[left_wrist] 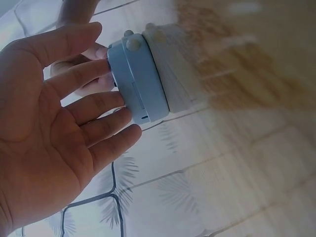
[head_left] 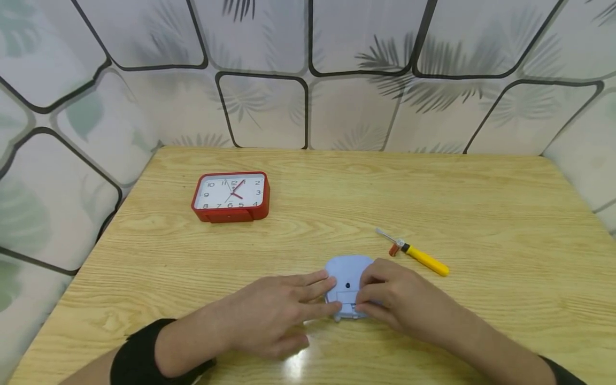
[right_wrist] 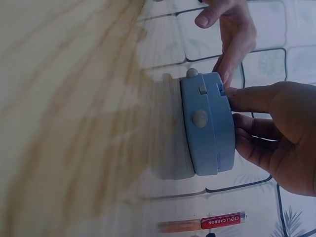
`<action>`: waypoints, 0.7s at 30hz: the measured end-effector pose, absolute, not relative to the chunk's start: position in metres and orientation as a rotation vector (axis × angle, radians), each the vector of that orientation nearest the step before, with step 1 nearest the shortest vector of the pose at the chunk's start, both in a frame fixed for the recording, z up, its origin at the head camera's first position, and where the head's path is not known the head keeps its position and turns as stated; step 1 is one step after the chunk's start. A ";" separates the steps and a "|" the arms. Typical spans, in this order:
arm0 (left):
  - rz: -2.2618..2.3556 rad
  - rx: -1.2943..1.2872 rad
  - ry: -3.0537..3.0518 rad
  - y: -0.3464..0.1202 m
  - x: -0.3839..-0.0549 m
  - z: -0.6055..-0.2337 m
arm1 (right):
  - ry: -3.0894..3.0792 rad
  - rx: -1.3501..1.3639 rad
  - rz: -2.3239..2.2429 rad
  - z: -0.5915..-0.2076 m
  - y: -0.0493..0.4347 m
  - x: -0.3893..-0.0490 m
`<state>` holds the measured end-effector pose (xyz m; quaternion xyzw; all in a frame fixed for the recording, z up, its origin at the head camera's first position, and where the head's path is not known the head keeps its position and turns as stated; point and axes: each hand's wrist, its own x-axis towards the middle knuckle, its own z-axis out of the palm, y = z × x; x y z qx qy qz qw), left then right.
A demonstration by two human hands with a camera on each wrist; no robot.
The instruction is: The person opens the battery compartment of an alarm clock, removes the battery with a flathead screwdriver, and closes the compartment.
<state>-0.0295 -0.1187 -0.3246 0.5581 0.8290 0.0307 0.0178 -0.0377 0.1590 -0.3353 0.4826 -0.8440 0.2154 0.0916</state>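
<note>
A light-blue device (head_left: 347,270), shaped like a small alarm clock, lies flat on the table with its back up. That back has a dark round spot and a rectangular battery compartment; rounded knobs show on its edge in both wrist views. My left hand (head_left: 284,313) touches its left side with spread, nearly straight fingers, the palm seen bare in the left wrist view. On the other side, my right hand (head_left: 401,294) bends its thumb and fingers against the compartment area. Its fingertips (right_wrist: 242,98) touch the back; I cannot tell whether they pinch a small part.
A red clock (head_left: 231,215) stands at the back left, tilted up. Beyond my right hand lie a yellow-handled screwdriver (head_left: 425,260) and, against its shaft, a small red battery (right_wrist: 223,220). Patterned curtain-like cloth (head_left: 346,112) surrounds the wooden table (head_left: 481,214).
</note>
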 end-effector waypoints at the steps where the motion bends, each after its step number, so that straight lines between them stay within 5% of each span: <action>1: 0.097 1.736 2.577 -0.119 -0.029 -0.325 | -2.510 1.434 0.636 -0.335 0.159 -0.038; 21: 0.098 1.706 2.581 -0.118 -0.028 -0.324 | -2.539 1.536 0.533 -0.329 0.167 -0.037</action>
